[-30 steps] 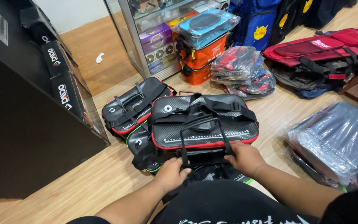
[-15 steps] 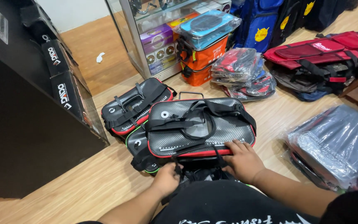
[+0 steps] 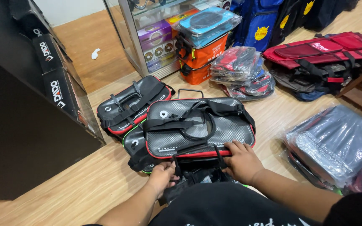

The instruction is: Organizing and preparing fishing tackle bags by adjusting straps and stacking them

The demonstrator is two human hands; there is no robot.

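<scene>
left hand (image 3: pixel 163 177): fingers curled on black strap (image 3: pixel 177 164) | right hand (image 3: pixel 240 161): fingers spread flat, pressing red-trimmed grey-black rectangular bag (image 3: pixel 197 127); plastic-wrapped dark packages (image 3: pixel 336 142) beyond right fingers

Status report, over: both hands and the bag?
Left hand gripping black strap. Right hand flat on grey, red-trimmed rectangular bag. Second black, red-trimmed bag touching behind.

The black bag (image 3: pixel 197 178) under both hands is mostly hidden.
</scene>
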